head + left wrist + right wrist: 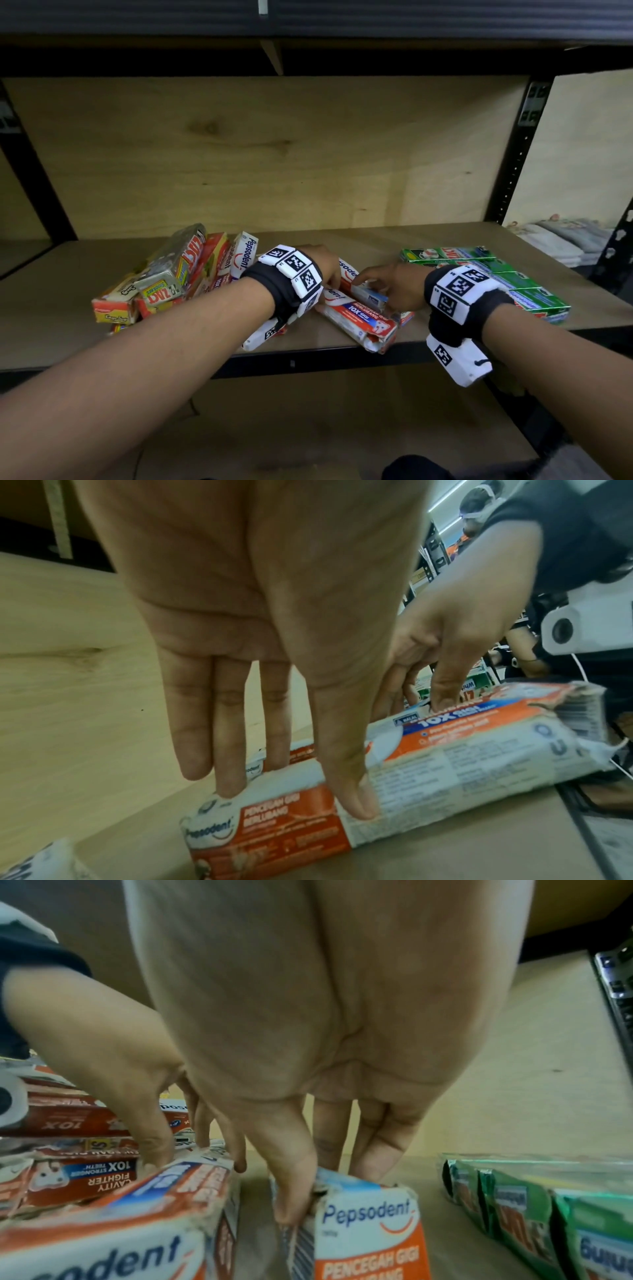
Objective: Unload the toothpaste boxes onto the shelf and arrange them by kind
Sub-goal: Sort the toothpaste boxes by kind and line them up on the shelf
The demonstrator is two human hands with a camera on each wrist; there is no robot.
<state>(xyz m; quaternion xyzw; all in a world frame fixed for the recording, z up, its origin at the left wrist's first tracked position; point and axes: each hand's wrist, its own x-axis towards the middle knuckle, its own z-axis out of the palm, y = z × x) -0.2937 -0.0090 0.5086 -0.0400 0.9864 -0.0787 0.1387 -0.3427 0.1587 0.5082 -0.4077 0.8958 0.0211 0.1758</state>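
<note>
Two red-and-white Pepsodent boxes lie mid-shelf. My left hand (320, 269) pinches the nearer box (359, 318), which overhangs the shelf's front edge. In the left wrist view the left hand (298, 785) has its thumb on the near face of that box (428, 753) and straight fingers behind it. My right hand (383, 284) holds the second Pepsodent box (368, 294) just behind. In the right wrist view the right hand (329, 1185) pinches this box (369, 1231) between thumb and fingers. A row of green boxes (496, 277) lies flat at the right.
A loose pile of Zact, red-yellow and Pepsodent boxes (178, 270) sits on the shelf's left half. The wooden shelf board (342, 240) has a plywood back wall and black metal posts (520, 144). A lower shelf (308, 428) lies beneath my arms.
</note>
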